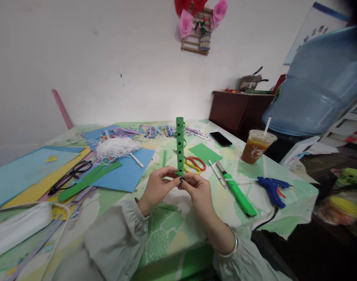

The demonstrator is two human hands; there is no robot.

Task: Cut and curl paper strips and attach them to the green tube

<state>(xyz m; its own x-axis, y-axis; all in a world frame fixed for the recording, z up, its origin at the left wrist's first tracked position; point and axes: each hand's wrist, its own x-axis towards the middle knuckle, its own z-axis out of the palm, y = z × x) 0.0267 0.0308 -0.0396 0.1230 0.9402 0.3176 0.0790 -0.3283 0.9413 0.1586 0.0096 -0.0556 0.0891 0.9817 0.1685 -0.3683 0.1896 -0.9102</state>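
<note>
A green paper tube [180, 146] with a column of dark dots stands upright between my hands, and thin green strips curl out from its side. My left hand [163, 183] pinches its lower end from the left. From the right, my right hand [197, 189] grips the same end, the fingertips of both hands meeting there. Just behind the tube lie scissors [199, 164] with red and yellow handles, partly hidden by it. A green paper sheet [205, 153] rests a little farther back on the right.
At right are a white pen [217, 174], a green lighter [239, 195], a blue glue gun [273, 190], a drink cup [256, 148] and a phone [221, 139]. Leftward lie white yarn [117, 148], blue paper [122, 177], eyeglasses [70, 176] and green strips [89, 180].
</note>
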